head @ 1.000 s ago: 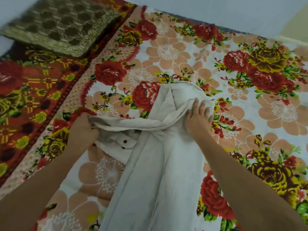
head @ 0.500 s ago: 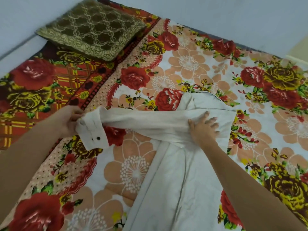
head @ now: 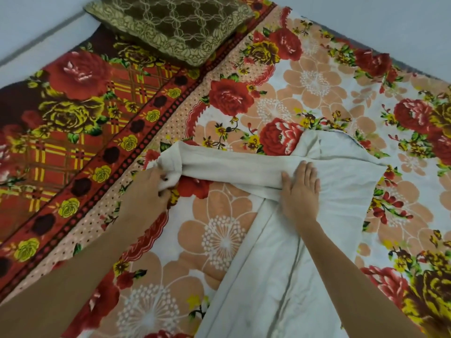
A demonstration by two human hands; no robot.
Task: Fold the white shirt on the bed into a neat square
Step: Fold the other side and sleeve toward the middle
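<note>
The white shirt [head: 280, 264] lies lengthwise on the flowered bed sheet [head: 219, 235], its body running from the bottom edge up to the middle. One sleeve [head: 227, 164] stretches out to the left across the sheet. My left hand [head: 151, 189] grips the cuff end of that sleeve, bunched in curled fingers. My right hand [head: 301, 191] presses flat on the shirt where the sleeve meets the body, fingers straight.
A brown and gold patterned cushion [head: 168, 25] lies at the back left of the bed. A dark red floral blanket [head: 63, 118] covers the left side. A pale wall [head: 366, 18] runs behind the bed.
My left hand drew the sleeve out to the left, then gathered its cuff into a bunch. My right hand stayed pressed on the shirt's shoulder area.
</note>
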